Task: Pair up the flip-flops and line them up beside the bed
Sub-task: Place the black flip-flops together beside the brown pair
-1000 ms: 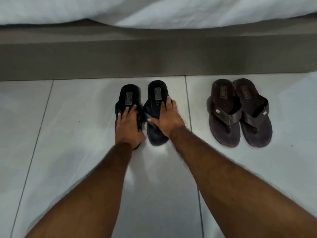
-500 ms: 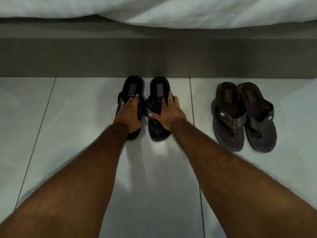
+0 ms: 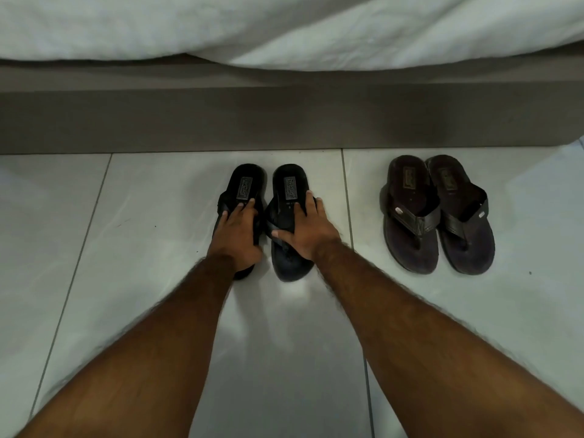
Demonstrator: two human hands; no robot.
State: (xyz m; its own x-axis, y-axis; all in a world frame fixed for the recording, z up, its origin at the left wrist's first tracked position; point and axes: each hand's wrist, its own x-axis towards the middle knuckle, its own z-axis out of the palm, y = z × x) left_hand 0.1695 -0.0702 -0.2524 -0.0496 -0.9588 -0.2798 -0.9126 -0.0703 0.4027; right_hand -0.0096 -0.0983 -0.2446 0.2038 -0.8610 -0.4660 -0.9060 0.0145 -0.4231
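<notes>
Hands lie flat on the black pair, one to each sandal. Left hand (image 3: 236, 233) presses palm-down on the left black flip-flop (image 3: 242, 192), fingers spread over its strap, gripping nothing. Right hand (image 3: 305, 230) rests likewise on the right black flip-flop (image 3: 289, 197), fingers splayed, thumb out toward the other sandal. Both sandals sit side by side on the tiled floor (image 3: 142, 248), heels toward the bed base (image 3: 284, 118), a narrow gap between them, close to the base but not touching it.

Judgement: light, flexible soles that should slide readily on glossy tile; downward pressure over the strap, or a pinch at the strap itself, gives best control.

Heel labels are present on both; the lettering is too small to read.

Brown pair (image 3: 437, 213) stands well apart to the right, its sandals touching. White bedding (image 3: 284, 26) overhangs the base.
</notes>
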